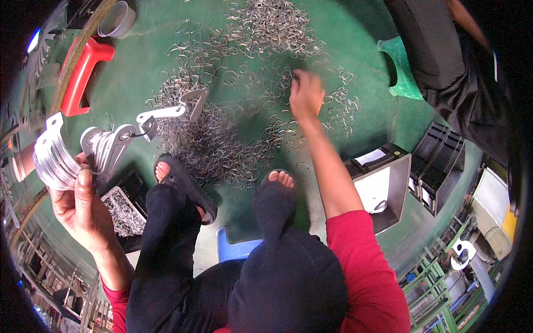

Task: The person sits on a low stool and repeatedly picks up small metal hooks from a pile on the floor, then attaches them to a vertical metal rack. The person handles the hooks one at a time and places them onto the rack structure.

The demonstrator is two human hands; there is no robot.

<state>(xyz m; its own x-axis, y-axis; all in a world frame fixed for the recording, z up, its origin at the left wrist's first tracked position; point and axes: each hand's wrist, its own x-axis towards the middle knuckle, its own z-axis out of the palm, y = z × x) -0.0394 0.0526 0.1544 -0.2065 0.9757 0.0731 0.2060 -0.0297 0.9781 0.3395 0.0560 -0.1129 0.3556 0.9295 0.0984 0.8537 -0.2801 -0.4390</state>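
Note:
My left hand (78, 208) is raised at the left and grips a curved stack of shiny metal clips (53, 161) lined up on a grey metal holder (108, 150) with an arm sticking out to the right. My right hand (305, 94) reaches forward, fingers closed down into a wide heap of loose bent-wire metal clips (222, 127) spread over the green floor (133, 72). I cannot tell whether those fingers hold a clip. My feet in black sandals (186, 186) rest at the near edge of the heap.
A black crate of more clips (123, 213) sits by my left foot. A red plastic handle (80, 75) and a grey cup (116, 21) lie far left. Black trays (438, 164), a box (383, 186) and a green stool (402, 66) stand right, near another person in black (461, 83).

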